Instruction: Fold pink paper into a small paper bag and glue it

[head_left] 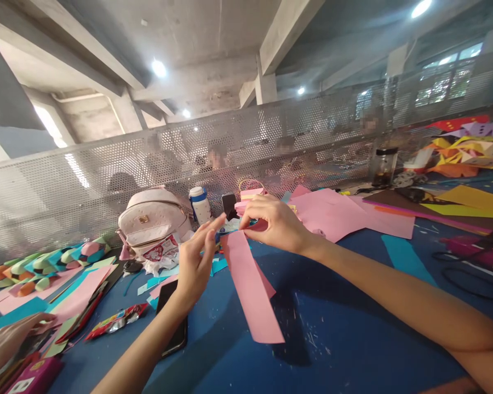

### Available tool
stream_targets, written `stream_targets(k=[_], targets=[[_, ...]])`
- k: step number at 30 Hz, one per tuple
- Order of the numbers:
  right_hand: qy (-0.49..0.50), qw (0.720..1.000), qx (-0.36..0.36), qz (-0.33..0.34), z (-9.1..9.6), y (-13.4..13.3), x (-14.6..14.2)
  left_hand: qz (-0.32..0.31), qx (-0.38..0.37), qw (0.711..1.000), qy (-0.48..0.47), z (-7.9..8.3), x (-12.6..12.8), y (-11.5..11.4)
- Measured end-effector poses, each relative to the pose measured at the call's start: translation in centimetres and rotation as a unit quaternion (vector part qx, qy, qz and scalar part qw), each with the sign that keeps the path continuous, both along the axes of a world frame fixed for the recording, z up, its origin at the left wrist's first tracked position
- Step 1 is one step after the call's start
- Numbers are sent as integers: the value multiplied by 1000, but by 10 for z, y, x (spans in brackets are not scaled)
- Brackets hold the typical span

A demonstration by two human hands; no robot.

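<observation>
My right hand (273,221) pinches the far end of a pink paper strip (254,293) between thumb and fingers. The strip hangs down toward me above the blue table (332,345), and a second pink edge shows behind its right side. Just left of the strip's far end is my left hand (196,257), its fingers stretched out and holding nothing. Below my left forearm a black phone (176,331) lies partly hidden on the table.
A white backpack (154,213) and a white bottle (200,205) stand by the perforated metal screen (86,191). Pink paper sheets (332,210) lie at the right. A snack wrapper (117,322) and another person's hand (20,339) are at the left.
</observation>
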State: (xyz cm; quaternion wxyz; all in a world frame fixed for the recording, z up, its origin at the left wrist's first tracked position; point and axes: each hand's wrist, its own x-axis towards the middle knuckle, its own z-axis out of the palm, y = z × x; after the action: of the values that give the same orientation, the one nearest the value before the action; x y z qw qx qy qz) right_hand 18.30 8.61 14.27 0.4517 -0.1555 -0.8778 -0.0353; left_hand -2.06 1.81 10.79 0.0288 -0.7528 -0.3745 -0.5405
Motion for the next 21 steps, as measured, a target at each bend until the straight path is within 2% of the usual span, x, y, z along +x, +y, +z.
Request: stream_targets(k=[2,4,6,7,9,11,15,18,21], targets=[[24,999,15,-35,-3,3,-2,2,28,998,-55,1,13,-21],[55,997,18,-59,-7,4,-4,-56,34,998,-22,0,30,-44],[84,994,21,-73,-9,2,-6,-167,-40,984,41,-4,46,-60],[96,992,22,-79,-10,1,-7,-190,-101,974,65,-8,53,-62],[110,990,19,-86,-11,-3,-8,-176,-182,966,55,-19,61,-56],[113,990,5,-85,-11,-6,-9,-148,-217,965,-21,-32,62,-40],[116,990,-20,-73,-17,-9,-13,-125,-175,959,-184,-50,52,-11],[116,990,-53,-57,-25,-12,-19,-83,-172,955,-228,-55,48,-10],[112,989,-92,-27,-32,-17,-23,-80,-177,949,-248,-54,49,-16]])
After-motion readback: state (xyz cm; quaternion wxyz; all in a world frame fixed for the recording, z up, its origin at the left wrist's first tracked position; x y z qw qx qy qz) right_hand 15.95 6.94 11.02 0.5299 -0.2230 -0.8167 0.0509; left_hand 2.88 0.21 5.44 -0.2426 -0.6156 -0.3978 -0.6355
